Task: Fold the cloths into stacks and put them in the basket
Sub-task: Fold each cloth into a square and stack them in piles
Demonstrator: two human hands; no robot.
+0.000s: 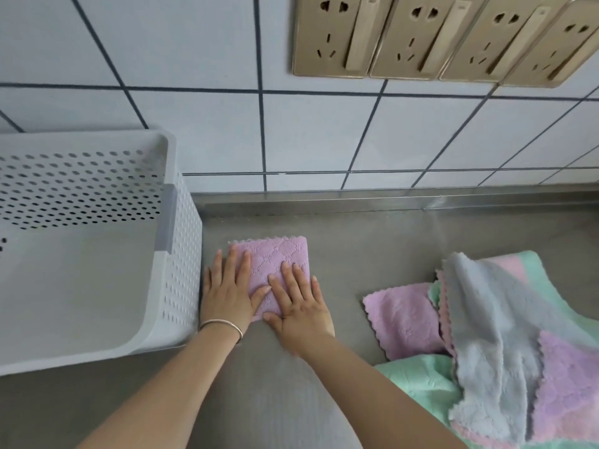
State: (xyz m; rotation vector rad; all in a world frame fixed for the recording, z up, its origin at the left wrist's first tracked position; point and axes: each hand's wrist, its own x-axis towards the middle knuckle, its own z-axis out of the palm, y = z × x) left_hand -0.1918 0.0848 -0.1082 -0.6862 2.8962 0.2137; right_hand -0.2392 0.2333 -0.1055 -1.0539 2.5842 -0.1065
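A folded purple cloth (278, 254) lies flat on the steel counter (372, 238), just right of the white perforated basket (181, 270). My left hand (227, 290) rests palm down on the cloth's left edge, fingers spread. Flat on the cloth's near right part lies my right hand (298, 303), its fingers apart too. Neither hand grips anything. The basket's inside shows no cloths. At the right sits a loose pile of cloths (505, 345): purple, grey, green and pink ones overlapping.
A tiled wall (291, 134) rises behind the counter, with a row of gold power sockets (421, 37) high on it. A bracelet circles my left wrist. Bare counter shows between the folded cloth and the pile.
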